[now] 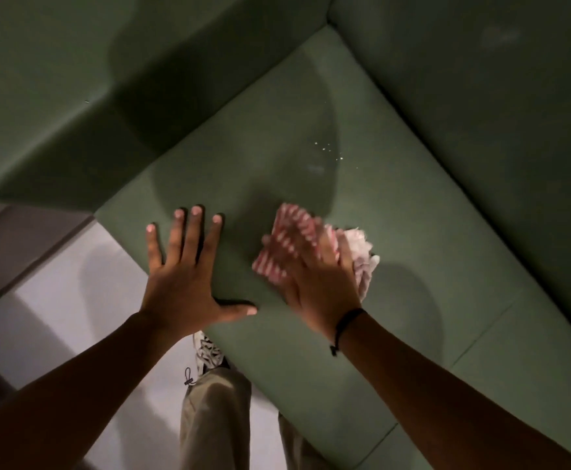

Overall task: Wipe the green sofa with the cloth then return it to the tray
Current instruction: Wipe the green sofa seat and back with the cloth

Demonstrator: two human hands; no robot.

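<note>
The green sofa (396, 232) fills most of the view, seat cushion in the middle, armrest at upper left, backrest at upper right. A red-and-white striped cloth (286, 239) lies crumpled on the seat, blurred by motion. My right hand (318, 279) presses flat on the cloth, fingers spread over it. My left hand (182, 276) rests flat on the seat near its front corner, fingers apart, holding nothing. Small white crumbs (328, 149) dot the seat beyond the cloth. The tray is not in view.
Pale floor (57, 300) lies left of the sofa, with a dark low edge at far left. My trouser leg (213, 418) and a shoe (208, 351) stand against the sofa's front edge. A seam (474, 340) divides the seat cushions at right.
</note>
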